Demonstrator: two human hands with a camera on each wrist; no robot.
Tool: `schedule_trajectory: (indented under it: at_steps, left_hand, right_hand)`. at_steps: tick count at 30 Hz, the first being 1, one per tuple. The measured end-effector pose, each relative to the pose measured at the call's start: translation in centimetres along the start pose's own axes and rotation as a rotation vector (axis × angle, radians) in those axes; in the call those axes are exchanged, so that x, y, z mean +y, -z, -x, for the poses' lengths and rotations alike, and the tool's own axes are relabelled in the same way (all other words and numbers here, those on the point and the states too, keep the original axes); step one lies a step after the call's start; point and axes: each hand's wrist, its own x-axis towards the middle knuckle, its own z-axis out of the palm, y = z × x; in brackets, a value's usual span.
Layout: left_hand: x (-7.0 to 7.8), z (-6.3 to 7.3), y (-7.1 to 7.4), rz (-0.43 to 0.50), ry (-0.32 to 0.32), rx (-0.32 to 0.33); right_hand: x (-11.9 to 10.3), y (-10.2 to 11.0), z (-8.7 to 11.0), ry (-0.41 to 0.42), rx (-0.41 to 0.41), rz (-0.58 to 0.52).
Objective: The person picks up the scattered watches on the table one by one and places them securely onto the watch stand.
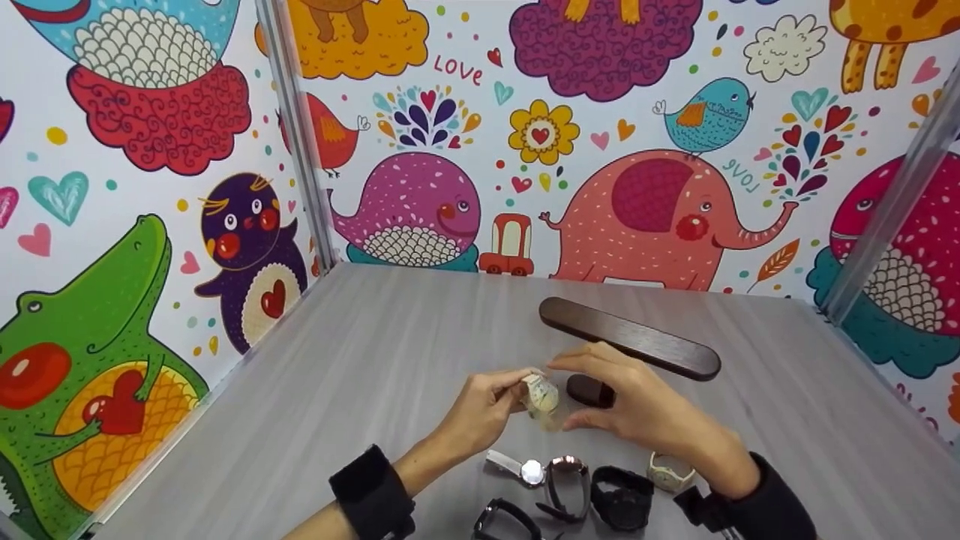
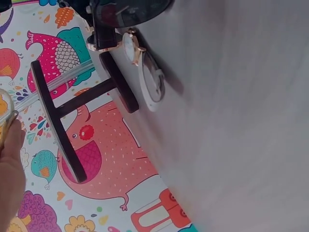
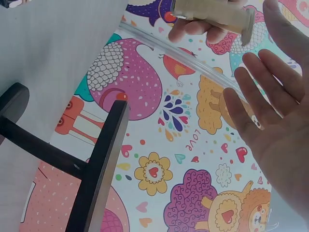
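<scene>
My left hand (image 1: 480, 411) grips a pale cream wristwatch (image 1: 543, 395) by its band between thumb and fingers, its round dial showing in the head view. Close on its right is my right hand (image 1: 639, 386), thumb and fingers spread apart with nothing between them. The right wrist view shows this right hand (image 3: 277, 121) palm up, fingers extended, beside the watch's band (image 3: 212, 14). Beyond both hands stands a dark wooden T-bar display stand (image 1: 630, 339), its oval base (image 1: 583, 390) partly hidden by the right hand.
Several watches lie nearest the body: a white-strapped one (image 1: 531, 471), a brown one (image 1: 568, 484), a chunky black one (image 1: 622, 501), a cream one (image 1: 667, 475) and a black-strapped one (image 1: 504, 517) at the frame edge. Printed panels wall the grey table (image 1: 360, 337).
</scene>
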Motion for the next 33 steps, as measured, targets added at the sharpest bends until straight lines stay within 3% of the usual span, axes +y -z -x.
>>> schedule_trajectory:
  at_steps: [8,19,25,33]
  left_hand:
    - [0.8,-0.2,-0.5,-0.053,0.001,-0.029]
    - [1.0,-0.7,-1.2,0.062,0.011,-0.052]
    - [1.1,-1.2,-1.5,0.061,0.007,-0.088]
    - [1.5,-1.9,-1.5,-0.03,0.002,-0.138]
  right_hand:
    - [-0.6,-0.7,-0.2,0.01,-0.019,0.087]
    - [-0.7,-1.6,0.2,0.033,0.059,0.203]
    - [-0.5,-1.3,0.8,0.019,0.09,0.115]
    - [-0.2,-1.2,1.0,-0.002,0.125,0.065]
